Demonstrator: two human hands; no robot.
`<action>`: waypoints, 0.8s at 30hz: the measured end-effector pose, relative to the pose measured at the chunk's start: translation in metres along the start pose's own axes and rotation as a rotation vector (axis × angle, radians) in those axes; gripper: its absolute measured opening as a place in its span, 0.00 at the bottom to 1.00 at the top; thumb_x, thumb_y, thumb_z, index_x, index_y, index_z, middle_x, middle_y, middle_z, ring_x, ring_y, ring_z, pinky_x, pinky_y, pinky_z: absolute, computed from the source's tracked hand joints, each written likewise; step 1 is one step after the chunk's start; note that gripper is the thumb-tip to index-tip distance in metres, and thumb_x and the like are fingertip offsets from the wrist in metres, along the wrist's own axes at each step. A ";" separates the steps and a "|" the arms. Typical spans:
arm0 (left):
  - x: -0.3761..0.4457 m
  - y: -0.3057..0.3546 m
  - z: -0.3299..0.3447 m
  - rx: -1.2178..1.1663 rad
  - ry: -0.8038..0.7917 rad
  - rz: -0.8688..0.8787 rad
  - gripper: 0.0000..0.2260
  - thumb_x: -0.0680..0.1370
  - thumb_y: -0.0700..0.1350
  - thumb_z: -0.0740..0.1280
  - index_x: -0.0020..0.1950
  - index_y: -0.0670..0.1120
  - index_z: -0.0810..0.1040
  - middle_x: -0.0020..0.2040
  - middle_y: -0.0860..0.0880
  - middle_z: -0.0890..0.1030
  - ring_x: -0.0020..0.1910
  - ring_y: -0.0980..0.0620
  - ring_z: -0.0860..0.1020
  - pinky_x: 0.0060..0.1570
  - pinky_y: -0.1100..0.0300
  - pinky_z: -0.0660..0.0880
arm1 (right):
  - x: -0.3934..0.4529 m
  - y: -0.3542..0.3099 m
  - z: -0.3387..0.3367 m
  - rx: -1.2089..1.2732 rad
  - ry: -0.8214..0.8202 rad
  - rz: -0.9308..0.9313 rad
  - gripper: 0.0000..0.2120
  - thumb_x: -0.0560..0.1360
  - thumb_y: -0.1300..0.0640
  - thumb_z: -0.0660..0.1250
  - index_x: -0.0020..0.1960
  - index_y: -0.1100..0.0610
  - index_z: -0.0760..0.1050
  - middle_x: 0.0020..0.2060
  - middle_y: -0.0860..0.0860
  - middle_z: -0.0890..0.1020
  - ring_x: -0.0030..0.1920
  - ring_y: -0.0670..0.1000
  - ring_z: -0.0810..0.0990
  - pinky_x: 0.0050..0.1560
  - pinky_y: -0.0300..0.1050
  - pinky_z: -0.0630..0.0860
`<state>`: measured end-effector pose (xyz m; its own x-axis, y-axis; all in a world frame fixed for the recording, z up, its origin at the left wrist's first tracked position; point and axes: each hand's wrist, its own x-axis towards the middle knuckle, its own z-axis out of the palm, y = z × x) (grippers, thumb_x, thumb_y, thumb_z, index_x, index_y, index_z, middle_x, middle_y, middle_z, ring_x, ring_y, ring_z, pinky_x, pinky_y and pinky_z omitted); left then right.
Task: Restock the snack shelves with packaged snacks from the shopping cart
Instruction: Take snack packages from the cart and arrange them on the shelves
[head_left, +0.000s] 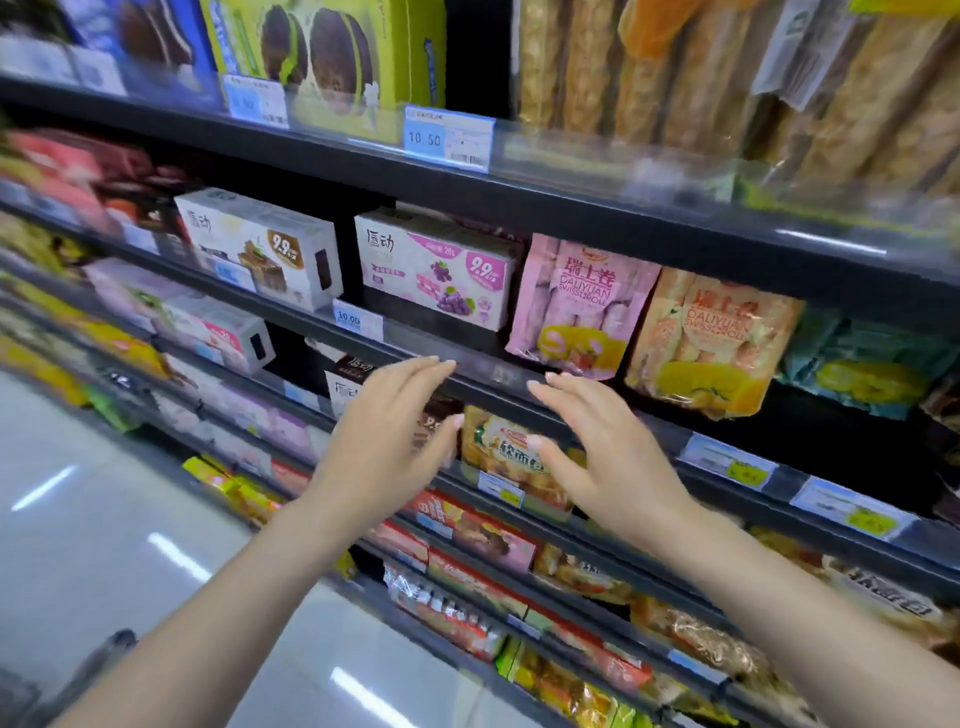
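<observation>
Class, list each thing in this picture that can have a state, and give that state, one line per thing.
Left hand: open, holds nothing.
Right hand: open, holds nothing.
White grape-print cake box: sealed, lying on the shelf.
Pink Swiss roll bag: sealed, upright, leaning forward.
Orange Swiss roll bag: sealed, upright beside the pink one.

Far-left shelf goods blurred; brown box half hidden behind left hand.

Dark shelf carries a grape box beside pink and orange Swiss-roll bags.
</observation>
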<state>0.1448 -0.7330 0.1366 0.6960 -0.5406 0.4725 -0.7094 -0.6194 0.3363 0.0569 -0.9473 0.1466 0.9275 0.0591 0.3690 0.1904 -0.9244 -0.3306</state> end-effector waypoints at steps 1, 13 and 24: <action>-0.016 0.002 -0.002 0.026 0.000 -0.035 0.21 0.79 0.49 0.67 0.70 0.43 0.72 0.65 0.48 0.75 0.66 0.54 0.68 0.65 0.70 0.56 | -0.004 -0.002 0.005 0.017 -0.020 -0.045 0.23 0.79 0.46 0.60 0.72 0.53 0.68 0.69 0.49 0.70 0.71 0.47 0.63 0.70 0.40 0.57; -0.276 0.026 -0.050 0.308 0.007 -0.668 0.21 0.76 0.54 0.60 0.63 0.42 0.76 0.59 0.44 0.79 0.56 0.46 0.76 0.57 0.56 0.69 | -0.060 -0.110 0.097 0.303 -0.378 -0.573 0.23 0.77 0.46 0.59 0.66 0.57 0.74 0.62 0.54 0.76 0.64 0.53 0.72 0.66 0.45 0.65; -0.461 0.040 -0.127 0.440 0.051 -1.056 0.24 0.75 0.55 0.59 0.63 0.41 0.77 0.57 0.43 0.80 0.55 0.43 0.79 0.54 0.54 0.75 | -0.115 -0.281 0.166 0.393 -0.554 -0.895 0.21 0.77 0.47 0.59 0.64 0.58 0.75 0.58 0.53 0.78 0.59 0.54 0.75 0.62 0.48 0.71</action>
<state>-0.2182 -0.4364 0.0358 0.9089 0.3852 0.1598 0.3337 -0.9016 0.2753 -0.0499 -0.6321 0.0531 0.4023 0.8919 0.2065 0.8572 -0.2878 -0.4270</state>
